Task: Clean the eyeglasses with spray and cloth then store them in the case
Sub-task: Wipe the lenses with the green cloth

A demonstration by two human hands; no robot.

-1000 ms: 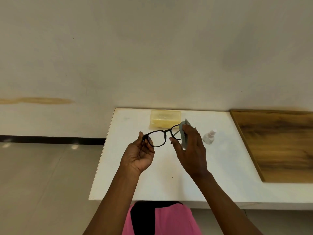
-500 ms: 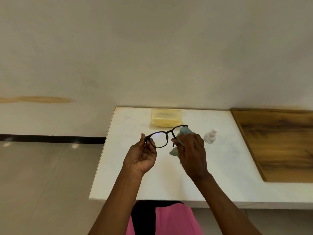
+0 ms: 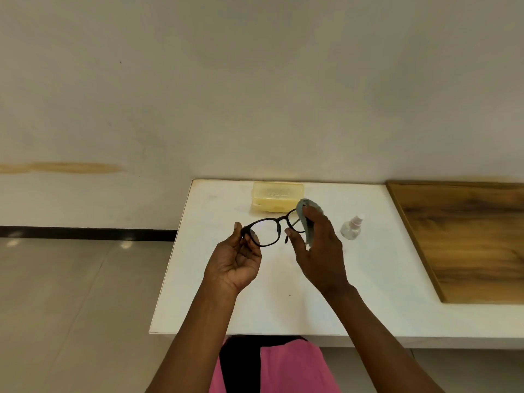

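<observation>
Black-framed eyeglasses [image 3: 279, 221] are held up above the white table [image 3: 368, 302]. My left hand [image 3: 235, 259] pinches their left end between thumb and fingers. My right hand [image 3: 319, 248] presses a grey cleaning cloth [image 3: 304, 219] around the right lens, which the cloth and fingers mostly hide. Behind the glasses, near the wall, lies a closed translucent yellow case [image 3: 276, 195]. To the right of my right hand lies a small clear spray bottle [image 3: 351, 228] with a white nozzle.
A wooden board [image 3: 467, 239] covers the table's right part. The wall runs right behind the table, and a tiled floor [image 3: 71, 307] lies to the left. The person's pink and black clothing [image 3: 272, 367] shows under the table's front edge.
The cloth, bunched and hanging below the right lens half a second ago, is now wrapped upright over that lens again. My left hand has held the glasses nearly still.
</observation>
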